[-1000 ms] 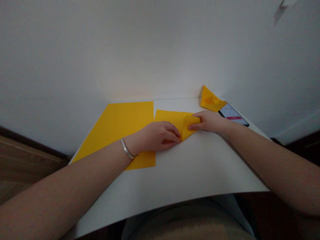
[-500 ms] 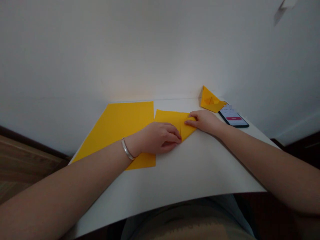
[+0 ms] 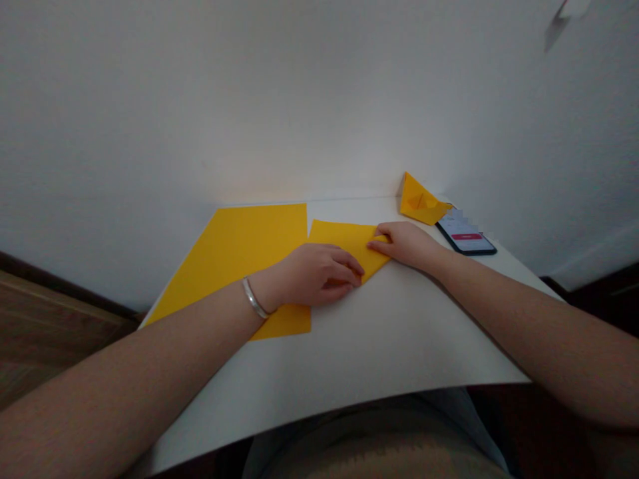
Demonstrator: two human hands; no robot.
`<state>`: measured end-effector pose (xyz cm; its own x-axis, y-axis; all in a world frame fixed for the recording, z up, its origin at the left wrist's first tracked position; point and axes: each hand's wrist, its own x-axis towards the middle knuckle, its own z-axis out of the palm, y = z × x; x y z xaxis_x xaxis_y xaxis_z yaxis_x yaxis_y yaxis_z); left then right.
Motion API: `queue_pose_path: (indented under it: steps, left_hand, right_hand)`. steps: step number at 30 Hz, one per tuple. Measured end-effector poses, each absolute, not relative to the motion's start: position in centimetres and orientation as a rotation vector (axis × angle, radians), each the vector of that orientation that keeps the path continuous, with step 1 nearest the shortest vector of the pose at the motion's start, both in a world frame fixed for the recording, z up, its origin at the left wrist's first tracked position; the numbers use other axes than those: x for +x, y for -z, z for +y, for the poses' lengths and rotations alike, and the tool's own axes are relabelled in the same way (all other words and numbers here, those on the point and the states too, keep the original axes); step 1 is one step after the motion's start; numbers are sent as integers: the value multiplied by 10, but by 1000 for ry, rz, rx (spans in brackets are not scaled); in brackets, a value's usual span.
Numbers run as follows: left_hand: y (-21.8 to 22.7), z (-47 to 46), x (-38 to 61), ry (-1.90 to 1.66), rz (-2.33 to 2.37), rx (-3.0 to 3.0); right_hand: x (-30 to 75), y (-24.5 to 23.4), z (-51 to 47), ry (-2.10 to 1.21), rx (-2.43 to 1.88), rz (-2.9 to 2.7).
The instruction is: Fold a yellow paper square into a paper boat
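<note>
A folded piece of yellow paper (image 3: 342, 233) lies on the white table between my two hands, its near edge slanting to a point. My left hand (image 3: 324, 274), with a silver bangle at the wrist, has its fingers bent together on the paper's near corner. My right hand (image 3: 402, 241) pinches the paper's right side between thumb and fingers. Beneath my left forearm is a larger flat yellow sheet (image 3: 249, 239), partly covered by the arm.
A folded yellow paper boat (image 3: 422, 203) stands at the back right against the wall. Beside it lies a phone (image 3: 466, 233) with its screen lit. The white table (image 3: 399, 339) meets the wall behind, and its front edge is close to my body.
The fingers of my left hand have shifted slightly over the paper's near corner, and the crease line there is now covered. My right hand has barely moved.
</note>
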<state>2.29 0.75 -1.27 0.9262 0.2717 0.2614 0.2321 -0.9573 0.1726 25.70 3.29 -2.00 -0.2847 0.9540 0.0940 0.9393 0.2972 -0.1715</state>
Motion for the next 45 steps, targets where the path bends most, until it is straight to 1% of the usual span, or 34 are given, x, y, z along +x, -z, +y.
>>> queue_pose_path:
  steps: [11,21,27,35,45]
  left_hand:
    - [10,5,26,-439,367,2954]
    - [13,4,30,-422,614,2930]
    - [14,7,31,-463,344,2985]
    - [18,10,30,-491,306,2946]
    - [8,11,26,-254,343,2899]
  right_hand:
    - [257,21,33,-98,-1748,-2391]
    - [257,22,33,-77,-1739,-2396]
    - [258,23,33,-73,-1738,-2390]
    - [257,20,31,-98,-1758,-2387]
    - [257,22,32,-77,-1757,-2399]
